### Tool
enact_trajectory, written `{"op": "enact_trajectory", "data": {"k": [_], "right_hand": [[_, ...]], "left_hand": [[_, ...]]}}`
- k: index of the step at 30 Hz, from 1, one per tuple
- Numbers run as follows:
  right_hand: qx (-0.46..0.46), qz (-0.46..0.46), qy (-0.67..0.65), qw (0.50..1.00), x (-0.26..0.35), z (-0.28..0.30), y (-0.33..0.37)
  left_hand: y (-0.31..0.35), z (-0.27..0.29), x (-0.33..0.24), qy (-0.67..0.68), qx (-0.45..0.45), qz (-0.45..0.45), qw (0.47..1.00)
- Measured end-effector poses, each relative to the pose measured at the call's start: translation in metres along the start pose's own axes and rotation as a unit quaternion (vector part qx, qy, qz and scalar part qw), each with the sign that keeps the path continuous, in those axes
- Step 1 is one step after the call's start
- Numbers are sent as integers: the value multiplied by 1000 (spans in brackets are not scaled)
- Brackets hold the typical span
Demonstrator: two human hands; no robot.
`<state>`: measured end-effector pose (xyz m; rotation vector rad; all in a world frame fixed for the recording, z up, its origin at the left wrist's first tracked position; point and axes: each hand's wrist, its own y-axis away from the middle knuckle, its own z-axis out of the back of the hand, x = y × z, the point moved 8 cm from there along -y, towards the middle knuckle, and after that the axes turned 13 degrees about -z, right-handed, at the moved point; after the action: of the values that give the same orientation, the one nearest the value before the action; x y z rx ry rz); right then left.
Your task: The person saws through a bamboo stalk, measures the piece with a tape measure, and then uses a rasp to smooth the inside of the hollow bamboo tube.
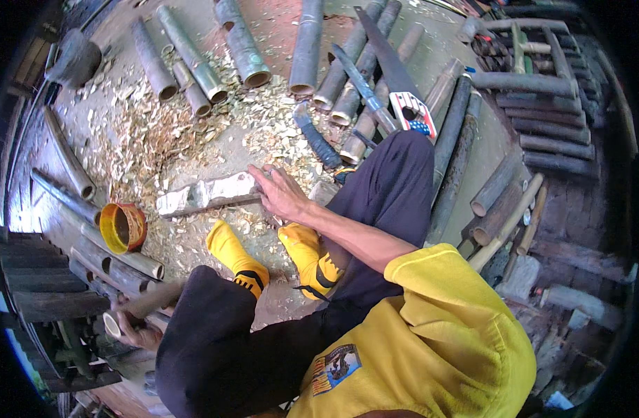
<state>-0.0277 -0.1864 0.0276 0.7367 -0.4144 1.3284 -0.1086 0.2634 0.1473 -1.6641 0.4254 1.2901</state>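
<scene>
My left hand is low at the left, beside my bent knee. Its fingers are wrapped round a short bamboo tube, whose open end faces left. In the middle, my right hand grips the right end of a wooden block. Pale, chopped wood shows along the block's upper face, and it lies across the ground just beyond my yellow-socked feet. Part of my left hand is hidden behind the tube and my knee.
Wood chips cover the ground ahead. Several bamboo tubes lie beyond, with a handsaw and a long blade in a sheath among them. A yellow-and-red round container sits at left. Stacked bamboo fills the right side.
</scene>
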Motion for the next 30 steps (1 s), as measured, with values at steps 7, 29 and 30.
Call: {"op": "enact_trajectory", "data": {"k": [7,29,30], "right_hand": [[-267,152,-237,922,49,235,105],[259,169,111,945,-13,-73,-65],[256,165,141,942,-25,-78,-61]], "left_hand": [[30,-34,0,-88,131,142,977],[43,-168,177,-272,421,218,838],[62,-164,177,-283,414,201,842]]}}
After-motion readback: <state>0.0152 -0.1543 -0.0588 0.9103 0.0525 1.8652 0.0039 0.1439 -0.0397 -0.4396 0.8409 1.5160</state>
